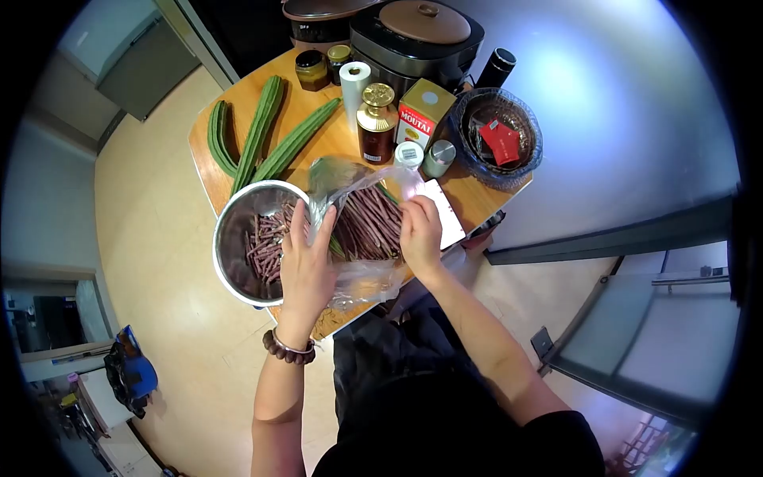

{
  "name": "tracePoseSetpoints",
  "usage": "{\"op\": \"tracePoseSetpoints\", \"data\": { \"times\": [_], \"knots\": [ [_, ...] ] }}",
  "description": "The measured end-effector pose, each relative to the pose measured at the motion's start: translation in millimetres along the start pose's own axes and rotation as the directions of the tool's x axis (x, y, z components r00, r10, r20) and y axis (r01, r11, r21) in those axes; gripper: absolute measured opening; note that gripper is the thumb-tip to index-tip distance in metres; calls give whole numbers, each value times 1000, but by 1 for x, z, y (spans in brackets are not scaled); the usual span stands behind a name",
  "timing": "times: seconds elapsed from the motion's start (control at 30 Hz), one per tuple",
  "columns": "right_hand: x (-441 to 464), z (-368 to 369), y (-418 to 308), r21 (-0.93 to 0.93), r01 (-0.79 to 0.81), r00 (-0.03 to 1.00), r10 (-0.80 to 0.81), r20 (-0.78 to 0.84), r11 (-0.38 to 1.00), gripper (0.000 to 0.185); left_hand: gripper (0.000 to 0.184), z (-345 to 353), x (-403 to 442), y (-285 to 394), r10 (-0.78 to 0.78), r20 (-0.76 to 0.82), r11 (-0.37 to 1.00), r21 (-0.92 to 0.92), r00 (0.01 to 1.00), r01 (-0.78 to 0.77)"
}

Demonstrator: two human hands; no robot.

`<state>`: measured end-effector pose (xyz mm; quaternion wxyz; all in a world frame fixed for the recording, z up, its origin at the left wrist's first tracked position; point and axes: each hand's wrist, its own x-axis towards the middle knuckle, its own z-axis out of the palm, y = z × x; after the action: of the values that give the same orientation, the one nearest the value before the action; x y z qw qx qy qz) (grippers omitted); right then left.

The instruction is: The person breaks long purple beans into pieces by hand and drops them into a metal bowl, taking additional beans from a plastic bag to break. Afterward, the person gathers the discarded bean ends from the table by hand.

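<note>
A clear plastic bag (pixel 369 280) partly hides the purple beans (pixel 369 226) on the tabletop (pixel 481 203) — the right hand (pixel 422 237) pinches its edge between fingers; the left hand (pixel 308 269) has fingers parted, grip unclear. A box (pixel 415 126) reads "MOUTAI".

Person wears a black short-sleeved top (pixel 445 429), dark trousers (pixel 366 358). Left wrist: brown beaded bracelet (pixel 288 354), thin pale band (pixel 300 348).

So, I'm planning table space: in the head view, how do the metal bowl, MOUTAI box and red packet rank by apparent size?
1. Metal bowl, clearly largest
2. MOUTAI box
3. Red packet, smallest
</note>
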<state>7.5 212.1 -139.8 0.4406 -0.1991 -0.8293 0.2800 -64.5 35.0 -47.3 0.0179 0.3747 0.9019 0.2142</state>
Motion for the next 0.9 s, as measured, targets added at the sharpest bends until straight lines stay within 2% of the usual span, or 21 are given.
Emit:
{"op": "tracePoseSetpoints", "data": {
  "times": [0.07, 0.13, 0.17, 0.2, 0.27, 0.3, 0.37, 0.47, 0.5, 0.53, 0.57, 0.6, 0.67, 0.73, 0.77, 0.8, 0.87, 0.9],
  "knots": [
    [-12, -10, -2, -27, -43, 999, 42, -23, 999, 13, 94, -10, -6, 6, 13, -4, 999, -43, 1000, -13],
    [-30, -12, 5, 4, -203, 975, 202, 90, 979, 10, 92, -13, -12, 8, 26, -10, 996, -87, 1000, -26],
    [-38, -11, 13, -32, -170, 966, 173, 194, 985, 11, 87, -13, -15, 9, 35, -59, 992, -122, 998, -42],
    [-44, -9, 23, -36, -166, 966, 170, 196, 985, 11, 81, -13, -18, 9, 43, -110, 986, -157, 993, -60],
    [-54, -3, 38, -232, -132, 884, 220, 413, 964, 13, 79, -10, -27, 7, 9, -126, 983, -181, 992, -32],
    [-54, -1, 40, -234, -132, 884, 221, 412, 963, 13, 76, -9, -32, 7, -24, -141, 980, -201, 990, -5],
    [-53, 4, 43, -388, -21, 814, 241, 528, 921, 15, 73, -10, -41, 7, -52, -139, 974, -227, 989, 19],
    [-49, 9, 36, -470, -20, 826, 280, 489, 882, 16, 67, -10, -53, 4, -82, -141, 970, -237, 987, 47],
    [-48, 11, 32, -471, -20, 826, 280, 489, 882, 16, 65, -10, -56, 3, -85, -146, 974, -222, 986, 51],
    [-47, 12, 27, -423, 27, 853, 200, 483, 906, 14, 65, -10, -59, 1, -84, -145, 974, -223, 986, 51],
    [-47, 15, 23, -374, 77, 874, 118, 472, 924, 13, 62, -11, -60, -1, -98, -98, 974, -215, 990, 75],
    [-50, 21, 19, -375, 76, 873, 119, 472, 924, 13, 59, -12, -62, -2, -112, -50, 973, -206, 992, 99],
    [-57, 37, 7, -195, 58, 784, 76, 616, 979, 7, 57, -9, -64, -4, -115, -54, 971, -216, 992, 101],
    [-57, 53, -9, -198, -214, 684, 292, 669, 957, 11, 54, -8, -65, -4, -112, -61, 970, -223, 992, 96],
    [-59, 62, -9, -305, -215, 646, 369, 668, 928, 13, 53, -8, -65, -4, -115, -49, 968, -231, 992, 101],
    [-60, 71, -10, -303, -217, 648, 369, 667, 928, 13, 52, -9, -65, -3, -119, -37, 965, -238, 992, 106],
    [-64, 84, -9, -495, -206, 573, 514, 638, 844, 12, 52, -9, -66, -3, -116, -47, 963, -250, 992, 100],
    [-60, 84, -13, -514, -199, 567, 526, 634, 834, 11, 53, -9, -67, -3, -115, -57, 959, -267, 992, 96]
  ]
}}
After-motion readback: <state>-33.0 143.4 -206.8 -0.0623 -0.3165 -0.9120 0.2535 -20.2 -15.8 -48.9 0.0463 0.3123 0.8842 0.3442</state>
